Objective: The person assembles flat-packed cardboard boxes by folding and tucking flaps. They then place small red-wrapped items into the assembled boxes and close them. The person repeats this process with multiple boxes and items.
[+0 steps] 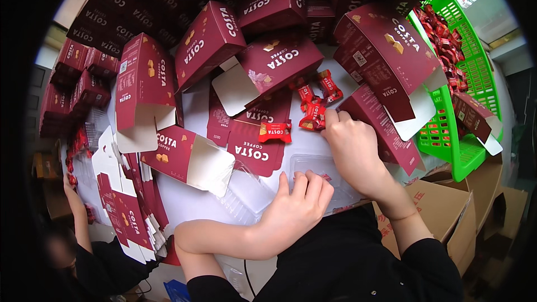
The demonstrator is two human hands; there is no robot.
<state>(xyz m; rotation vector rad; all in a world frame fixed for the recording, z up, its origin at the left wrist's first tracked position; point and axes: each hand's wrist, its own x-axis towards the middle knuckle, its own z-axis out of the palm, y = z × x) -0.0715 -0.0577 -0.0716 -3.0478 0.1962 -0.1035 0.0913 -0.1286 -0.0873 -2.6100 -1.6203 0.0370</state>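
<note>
A few red candies (312, 114) are spread on the counter (182, 204), between maroon boxes (285, 60) and a clear tray (313, 161). The nearest candy is touched by the fingertips of the right hand (352, 138); whether it is gripped cannot be told. The left hand (299, 200), held apart with bent fingers, is placed at the tray's near-left edge; its grip cannot be told either
</note>
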